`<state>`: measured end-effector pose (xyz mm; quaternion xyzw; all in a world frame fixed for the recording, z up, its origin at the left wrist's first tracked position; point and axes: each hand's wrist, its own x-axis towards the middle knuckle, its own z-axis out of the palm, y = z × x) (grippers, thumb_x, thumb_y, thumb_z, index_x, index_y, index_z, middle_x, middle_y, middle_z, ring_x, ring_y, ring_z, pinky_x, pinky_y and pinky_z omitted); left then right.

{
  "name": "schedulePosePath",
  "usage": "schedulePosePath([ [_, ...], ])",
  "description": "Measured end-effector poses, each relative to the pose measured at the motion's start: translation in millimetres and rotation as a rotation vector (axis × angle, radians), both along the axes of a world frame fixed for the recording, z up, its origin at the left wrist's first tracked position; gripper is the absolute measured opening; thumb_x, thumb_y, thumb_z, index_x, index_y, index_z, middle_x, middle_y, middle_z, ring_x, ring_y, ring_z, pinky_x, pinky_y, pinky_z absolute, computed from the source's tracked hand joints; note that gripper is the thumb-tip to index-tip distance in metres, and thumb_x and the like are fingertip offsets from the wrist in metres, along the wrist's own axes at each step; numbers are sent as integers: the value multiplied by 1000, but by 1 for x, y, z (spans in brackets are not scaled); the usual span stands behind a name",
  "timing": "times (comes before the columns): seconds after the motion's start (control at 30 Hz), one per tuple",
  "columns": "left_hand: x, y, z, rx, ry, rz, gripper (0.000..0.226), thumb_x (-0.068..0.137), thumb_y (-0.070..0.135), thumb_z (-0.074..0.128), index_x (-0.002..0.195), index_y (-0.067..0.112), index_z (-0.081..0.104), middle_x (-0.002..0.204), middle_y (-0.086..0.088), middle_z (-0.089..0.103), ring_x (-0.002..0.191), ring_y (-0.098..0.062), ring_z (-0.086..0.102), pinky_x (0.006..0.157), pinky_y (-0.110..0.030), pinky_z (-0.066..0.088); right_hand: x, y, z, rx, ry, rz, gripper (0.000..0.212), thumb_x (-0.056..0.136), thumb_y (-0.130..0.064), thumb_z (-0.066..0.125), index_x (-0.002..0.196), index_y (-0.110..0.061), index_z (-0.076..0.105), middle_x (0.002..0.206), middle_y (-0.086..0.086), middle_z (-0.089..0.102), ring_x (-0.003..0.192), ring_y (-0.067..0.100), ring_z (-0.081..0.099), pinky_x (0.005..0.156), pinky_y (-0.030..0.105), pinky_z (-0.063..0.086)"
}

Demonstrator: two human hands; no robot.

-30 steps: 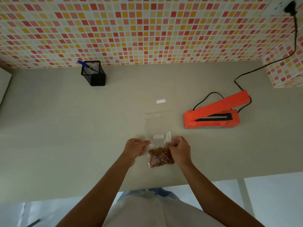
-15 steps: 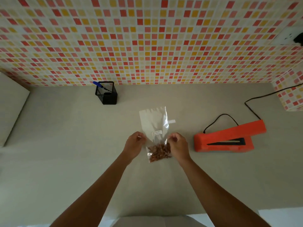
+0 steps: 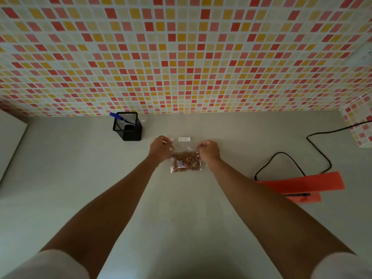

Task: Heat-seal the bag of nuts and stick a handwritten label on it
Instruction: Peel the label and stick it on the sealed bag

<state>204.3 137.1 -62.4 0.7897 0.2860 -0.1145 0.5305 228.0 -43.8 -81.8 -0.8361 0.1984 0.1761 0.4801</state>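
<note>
A clear plastic bag of nuts [image 3: 186, 161] is held between both hands over the grey table, far out at arm's length. My left hand [image 3: 161, 147] pinches its upper left edge and my right hand [image 3: 208, 149] pinches its upper right edge. A small white label [image 3: 184, 139] with faint handwriting sits on the bag's upper part, between the two hands. The brown nuts fill the bag's lower half. The orange heat sealer [image 3: 302, 187] stands to the right with its lid raised, partly behind my right forearm.
A black mesh pen holder [image 3: 127, 126] with a blue pen [image 3: 117, 116] stands near the tiled wall, left of the bag. The sealer's black cord [image 3: 314, 135] loops over the table at the right. The grey table [image 3: 60, 168] stretches to the left.
Both hands have carried the bag away from me toward the wall, and the bag's tall upper part is now folded or tipped back. The view has tilted upward.
</note>
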Motion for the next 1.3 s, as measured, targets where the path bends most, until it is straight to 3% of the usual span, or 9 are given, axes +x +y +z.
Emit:
schedulePosePath([
  [0.1, 11, 2, -1, 132, 3, -57, 7, 91, 16, 61, 85, 15, 64, 97, -13, 71, 89, -31, 68, 77, -41, 59, 15, 1, -18, -22, 9, 8, 28, 78, -6, 54, 60, -25, 63, 87, 18, 77, 88, 38, 74, 82, 54, 60],
  [0.27, 18, 1, -4, 188, 44, -55, 19, 91, 18, 59, 99, 6, 71, 101, -13, 71, 93, -30, 67, 76, -36, 57, 17, 2, 1, -132, -28, 102, 20, 86, -4, 59, 91, -2, 77, 95, 21, 77, 91, 38, 74, 88, 46, 60],
  [0.43, 16, -11, -4, 206, 60, -21, 22, 90, 12, 55, 105, 5, 70, 106, -12, 69, 98, -28, 64, 75, -30, 51, 9, 1, 9, -213, -99, 163, 20, 86, -2, 59, 93, 2, 77, 100, 20, 76, 99, 35, 71, 88, 40, 59],
  [0.57, 13, -15, 0, 204, 66, -56, 37, 90, 14, 60, 125, 6, 62, 126, -13, 63, 115, -30, 59, 91, -32, 49, -3, -2, 11, -239, -152, 181, 18, 90, -1, 57, 96, 3, 73, 105, 20, 73, 103, 33, 67, 87, 31, 50],
  [0.73, -3, -13, 5, 263, 71, -125, 50, 91, 21, 61, 138, 7, 49, 140, -14, 52, 123, -30, 53, 98, -32, 45, -23, -12, 24, -220, -235, 176, 24, 91, 0, 55, 108, 2, 71, 111, 18, 72, 107, 31, 66, 87, 24, 45],
  [0.9, -26, -32, 35, 269, -118, -117, 38, 90, 18, 63, 126, 12, 54, 123, -10, 61, 108, -25, 60, 88, -32, 49, -53, -25, 62, -126, -395, 153, 15, 88, 1, 60, 97, -2, 73, 96, 13, 75, 88, 23, 69, 83, 27, 52],
  [1.03, -53, -65, 64, 55, -194, -197, 29, 84, 11, 64, 113, 16, 60, 98, -5, 67, 80, -17, 64, 67, -25, 56, -90, -57, 110, -20, -482, 109, 12, 89, -2, 64, 95, -9, 72, 86, 0, 69, 76, 12, 62, 76, 20, 47],
  [1.13, -76, -96, 61, 58, -222, -395, 28, 78, 12, 71, 100, 24, 59, 83, 6, 66, 77, -16, 64, 79, -29, 50, -127, -93, 159, 93, -561, 89, 10, 91, -5, 64, 96, -12, 70, 84, -4, 68, 69, 11, 62, 69, 21, 48],
  [1.3, -107, -159, 43, 18, -202, -616, 47, 74, 16, 80, 114, 19, 55, 95, -1, 58, 65, -12, 53, 68, -24, 45, -170, -171, 238, 328, -712, -29, 11, 94, 5, 61, 95, -4, 66, 74, 5, 64, 51, 16, 52, 48, 28, 43],
])
